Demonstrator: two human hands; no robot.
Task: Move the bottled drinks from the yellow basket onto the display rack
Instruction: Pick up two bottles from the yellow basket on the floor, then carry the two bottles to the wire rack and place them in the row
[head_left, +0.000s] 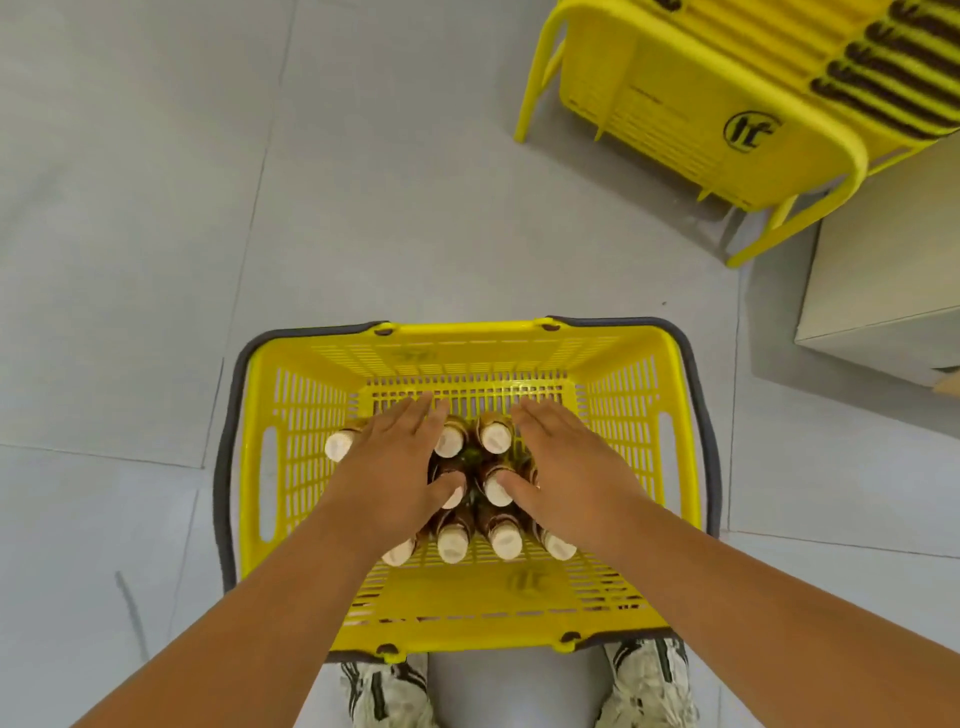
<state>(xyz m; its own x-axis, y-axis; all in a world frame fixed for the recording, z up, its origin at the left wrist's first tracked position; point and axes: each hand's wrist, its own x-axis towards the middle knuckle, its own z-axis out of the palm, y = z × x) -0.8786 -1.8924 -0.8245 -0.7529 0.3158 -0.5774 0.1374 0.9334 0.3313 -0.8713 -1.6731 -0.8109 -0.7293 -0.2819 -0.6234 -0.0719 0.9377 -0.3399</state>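
A yellow basket (644, 395) with dark grey handles folded down along its rim sits on the grey tiled floor (156, 234), just ahead of the person's pale sneakers (649, 680). Inside it stand the bottled drinks (453, 543), brown bottles with cream caps, packed close together in rows near the middle of the basket floor. Both arms reach down into the basket. The left hand (400, 467) lies flat over the left side of the cluster, fingers straight and held together, thumb tip resting by a cap in the middle row; it grips nothing. The right hand (561, 467) mirrors it over the right side, fingers extended and close together, thumb touching the cap of a middle bottle, likewise clasping nothing. At the upper right, well apart from the basket, stands a stack of yellow baskets (727, 104) on a yellow frame, beside a pale cabinet (883, 270).
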